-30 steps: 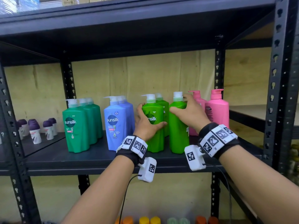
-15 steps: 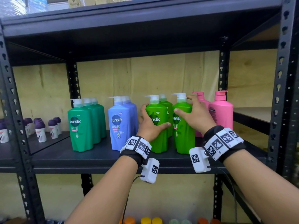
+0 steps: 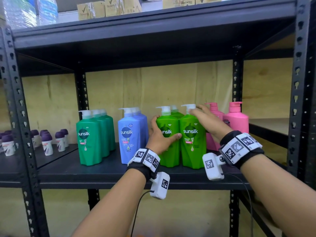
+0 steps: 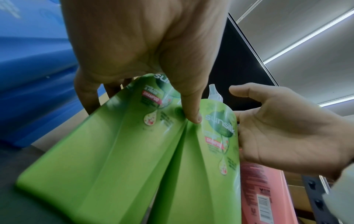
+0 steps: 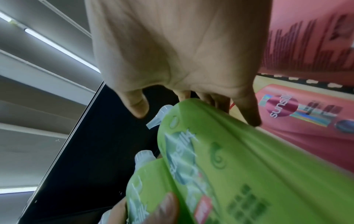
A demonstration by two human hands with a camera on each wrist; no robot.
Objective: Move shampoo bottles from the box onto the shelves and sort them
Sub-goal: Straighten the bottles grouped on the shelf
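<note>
On the far left, on a lower side shelf (image 3: pixel 51 159), stand several small white bottles with purple caps (image 3: pixel 47 144); I cannot count them surely. On the main shelf (image 3: pixel 102 170) stand, from left to right, three dark green bottles (image 3: pixel 89 141) in a row front to back, then two blue bottles (image 3: pixel 130 137), then three light green bottles, then two pink bottles (image 3: pixel 236 120). The left hand (image 3: pixel 161 135) holds the left light green bottle (image 3: pixel 168 151), fingers curled around its left side and thumb across its front. The right light green bottle (image 3: pixel 192 142) touches it side by side; the third is behind them. The right hand (image 3: pixel 209 120) is beside this bottle's upper right side, fingers (image 3: pixel 200 108) straight near the pump; I cannot tell if they touch.
</note>
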